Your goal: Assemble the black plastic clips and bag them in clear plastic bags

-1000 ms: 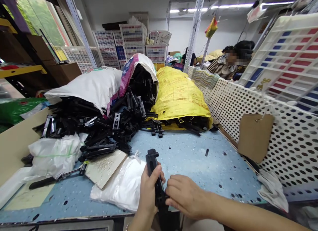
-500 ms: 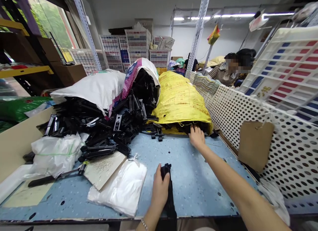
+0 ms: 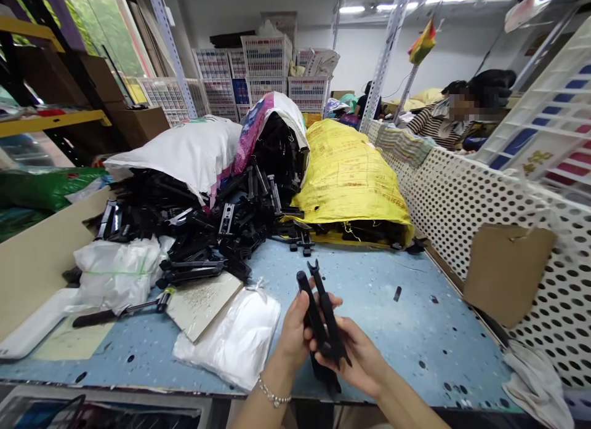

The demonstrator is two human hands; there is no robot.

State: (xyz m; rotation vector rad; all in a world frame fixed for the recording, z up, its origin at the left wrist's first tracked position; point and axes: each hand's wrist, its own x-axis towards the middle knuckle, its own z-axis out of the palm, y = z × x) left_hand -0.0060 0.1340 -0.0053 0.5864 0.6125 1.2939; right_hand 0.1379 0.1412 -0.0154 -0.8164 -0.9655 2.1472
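Grips round-ended black bar (image 3: 314, 316) in left hand (image 3: 292, 330) and forked black bar (image 3: 329, 312) in right hand (image 3: 364, 360), side by side near front edge of blue table (image 3: 378, 300), presumably for mutual steadiness.

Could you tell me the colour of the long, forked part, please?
The long, forked part is black; the head view shows it best.

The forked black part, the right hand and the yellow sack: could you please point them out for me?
Forked black part (image 3: 327, 310): head view, on the middle of its shaft.
Right hand (image 3: 362, 358): head view, on the middle of the hand.
Yellow sack (image 3: 353, 173): head view, on its upper side.
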